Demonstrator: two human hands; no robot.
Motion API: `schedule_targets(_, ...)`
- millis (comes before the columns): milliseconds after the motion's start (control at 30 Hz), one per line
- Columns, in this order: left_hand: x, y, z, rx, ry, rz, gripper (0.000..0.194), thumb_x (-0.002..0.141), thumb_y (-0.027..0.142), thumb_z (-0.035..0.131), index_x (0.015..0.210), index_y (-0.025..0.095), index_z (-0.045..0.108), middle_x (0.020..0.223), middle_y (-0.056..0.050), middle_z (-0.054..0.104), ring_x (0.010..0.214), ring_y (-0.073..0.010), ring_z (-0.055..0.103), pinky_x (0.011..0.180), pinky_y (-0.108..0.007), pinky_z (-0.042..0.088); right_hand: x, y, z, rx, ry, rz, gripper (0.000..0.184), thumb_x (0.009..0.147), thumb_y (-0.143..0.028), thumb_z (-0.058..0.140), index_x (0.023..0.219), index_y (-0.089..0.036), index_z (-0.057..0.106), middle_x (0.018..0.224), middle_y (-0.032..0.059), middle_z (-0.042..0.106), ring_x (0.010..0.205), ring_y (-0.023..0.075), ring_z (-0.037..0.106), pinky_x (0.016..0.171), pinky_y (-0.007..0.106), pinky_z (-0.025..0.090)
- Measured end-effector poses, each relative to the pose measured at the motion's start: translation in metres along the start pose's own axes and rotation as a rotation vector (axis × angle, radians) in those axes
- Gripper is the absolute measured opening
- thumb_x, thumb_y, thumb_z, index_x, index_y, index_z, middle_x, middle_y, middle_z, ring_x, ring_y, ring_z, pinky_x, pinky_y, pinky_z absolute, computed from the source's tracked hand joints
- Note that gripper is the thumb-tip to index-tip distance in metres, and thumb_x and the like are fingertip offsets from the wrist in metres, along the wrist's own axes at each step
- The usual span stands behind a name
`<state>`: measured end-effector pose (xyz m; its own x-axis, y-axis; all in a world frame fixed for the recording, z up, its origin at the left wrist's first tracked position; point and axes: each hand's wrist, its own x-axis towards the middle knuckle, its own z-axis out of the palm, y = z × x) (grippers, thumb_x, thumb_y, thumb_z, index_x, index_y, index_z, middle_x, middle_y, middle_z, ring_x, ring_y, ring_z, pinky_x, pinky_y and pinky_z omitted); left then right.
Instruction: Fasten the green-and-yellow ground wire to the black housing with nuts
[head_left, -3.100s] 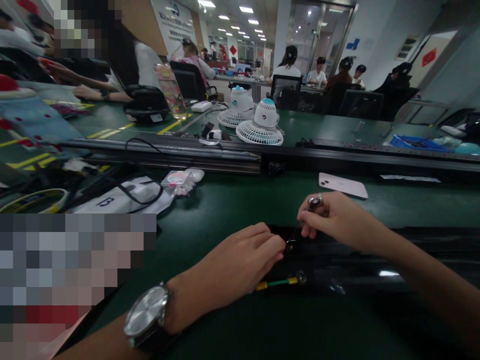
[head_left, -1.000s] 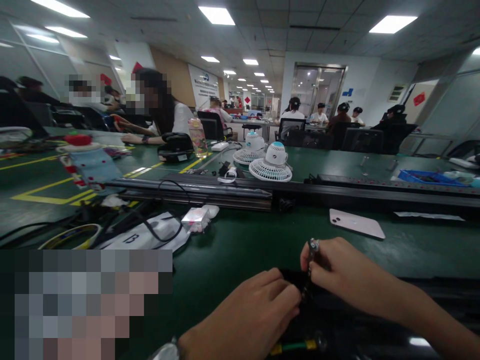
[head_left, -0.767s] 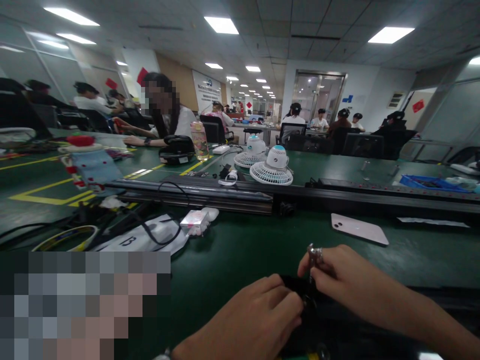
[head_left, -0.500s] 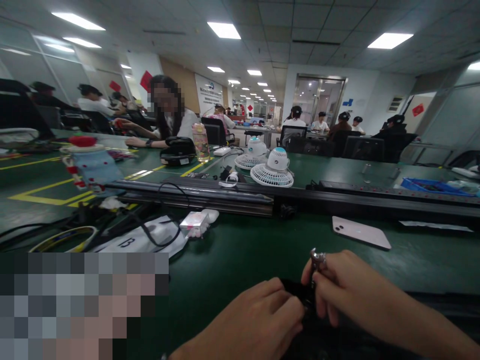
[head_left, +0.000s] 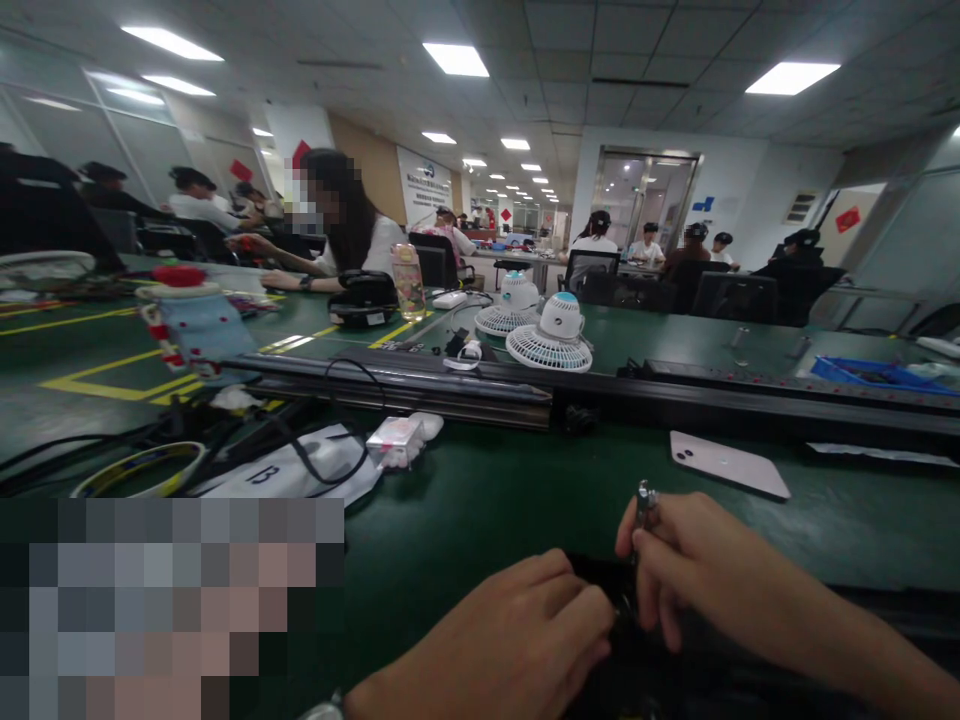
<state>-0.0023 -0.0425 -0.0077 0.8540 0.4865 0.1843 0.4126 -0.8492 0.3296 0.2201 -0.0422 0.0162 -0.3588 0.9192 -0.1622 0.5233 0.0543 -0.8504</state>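
My right hand (head_left: 694, 575) is closed round a small metal tool (head_left: 643, 500) whose silver top sticks up above the fingers. My left hand (head_left: 517, 645) is closed in a pinch just left of it, its fingertips pressed against a black part (head_left: 600, 580) that lies on the green table (head_left: 487, 500). What the left fingers pinch is hidden. Both hands meet at the bottom middle of the view.
A pink phone (head_left: 727, 465) lies face down behind my right hand. Two small white fans (head_left: 551, 335) stand past a black rail (head_left: 390, 385). A white bag with black cables (head_left: 289, 470) and a small box (head_left: 396, 440) lie at left. People sit at tables further back.
The view has tilted up, so my hands sit lower in the picture and the yellow-green wire is out of sight. Both hands stay together on the black part, the tool upright.
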Motion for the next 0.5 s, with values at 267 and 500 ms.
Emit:
schedule_targets(267,0.0007,0.0009,-0.0005,0.004,-0.027,-0.009,0.01,0.098,0.013,0.048,0.102,0.019,0.055,0.1,-0.002,0.065,0.09,-0.0165,0.056,0.075,-0.027,0.05,-0.001,0.0037,0.0033,-0.052,0.02,-0.069,0.02,0.087,-0.006,0.041,0.089,-0.017,0.057,0.062,-0.0008,0.072,0.048,0.0158,0.068,0.043,0.019,0.048)
schedule_targets(500,-0.0016,0.0,0.0012,0.026,-0.013,-0.015,0.008,0.098,0.015,0.048,0.101,0.019,0.055,0.1,-0.003,0.065,0.09,-0.0173,0.057,0.076,-0.029,0.05,-0.0034,0.0039,0.0024,-0.176,0.007,-0.149,0.024,0.085,-0.004,0.045,0.091,-0.018,0.063,0.063,-0.0041,0.07,0.052,0.0119,0.066,0.046,0.016,0.046)
